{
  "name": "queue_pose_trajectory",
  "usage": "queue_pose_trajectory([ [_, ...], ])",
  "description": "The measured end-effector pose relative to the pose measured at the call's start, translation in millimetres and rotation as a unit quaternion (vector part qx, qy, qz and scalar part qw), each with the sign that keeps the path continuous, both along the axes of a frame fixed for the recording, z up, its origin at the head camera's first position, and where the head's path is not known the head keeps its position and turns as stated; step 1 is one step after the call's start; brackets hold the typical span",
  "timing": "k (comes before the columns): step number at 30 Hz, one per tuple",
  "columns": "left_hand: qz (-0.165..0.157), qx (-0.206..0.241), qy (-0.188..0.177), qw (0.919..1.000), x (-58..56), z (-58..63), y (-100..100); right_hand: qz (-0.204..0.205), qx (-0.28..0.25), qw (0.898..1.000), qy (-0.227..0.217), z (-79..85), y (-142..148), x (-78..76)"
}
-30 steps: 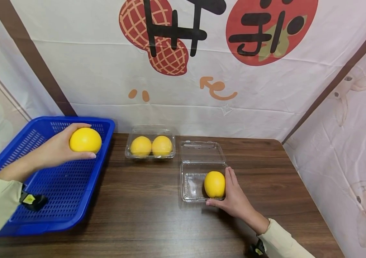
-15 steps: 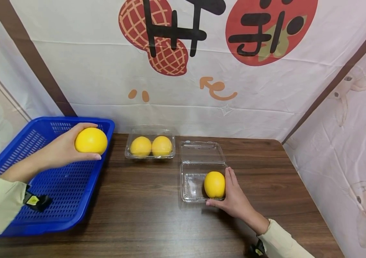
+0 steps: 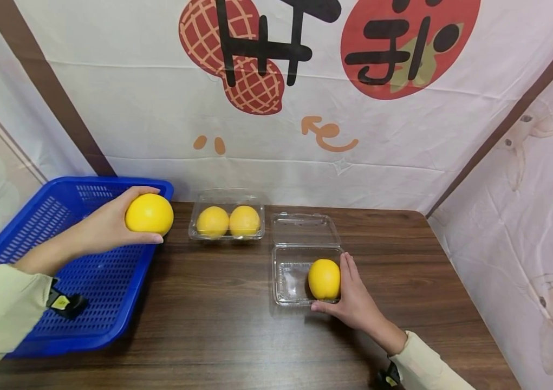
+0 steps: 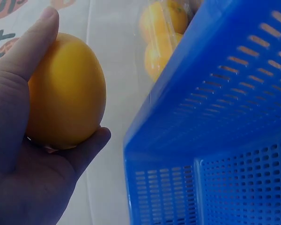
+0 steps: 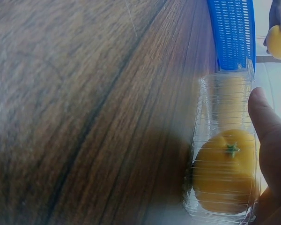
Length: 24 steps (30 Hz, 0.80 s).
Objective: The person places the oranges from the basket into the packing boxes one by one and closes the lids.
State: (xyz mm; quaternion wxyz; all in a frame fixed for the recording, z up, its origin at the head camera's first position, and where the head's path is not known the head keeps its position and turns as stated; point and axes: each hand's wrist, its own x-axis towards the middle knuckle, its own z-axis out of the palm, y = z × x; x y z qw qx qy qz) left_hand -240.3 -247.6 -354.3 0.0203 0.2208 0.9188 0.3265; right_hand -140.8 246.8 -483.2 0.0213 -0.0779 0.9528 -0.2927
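In the head view my left hand (image 3: 105, 225) grips a yellow-skinned orange (image 3: 149, 215) between thumb and fingers, above the right rim of the blue basket (image 3: 132, 303). The left wrist view shows this orange (image 4: 68, 91) raised beside the basket wall. On the table, my right hand (image 3: 356, 295) rests against the near right corner of a clear plastic clamshell box (image 3: 288, 299), fingers straight along its side and thumb at its front edge. A second orange (image 3: 324, 279) sits in that box's right half, its green calyx visible in the right wrist view. The box lid (image 3: 304, 229) lies back.
Behind, a lidded clear box (image 3: 227, 236) holds two oranges (image 3: 213, 221) close to the fabric backdrop (image 3: 149, 97). The basket occupies the left side of the brown wooden table (image 3: 218, 325).
My left hand has moved rightward with its orange, from over the basket's inside to above its right rim. The right hand and both boxes have stayed put.
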Motion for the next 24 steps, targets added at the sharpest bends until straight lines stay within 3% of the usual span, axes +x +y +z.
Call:
queue_pose_trajectory([
  [11,-0.019,0.013,0.008,0.9997,0.8,1.4,12.7,0.001,0.002,1.000,0.001,1.0,-0.5,0.2],
  [24,-0.029,0.017,-0.007,0.9994,-0.8,0.6,28.4,0.001,-0.001,1.000,-0.003,1.0,0.0,0.4],
])
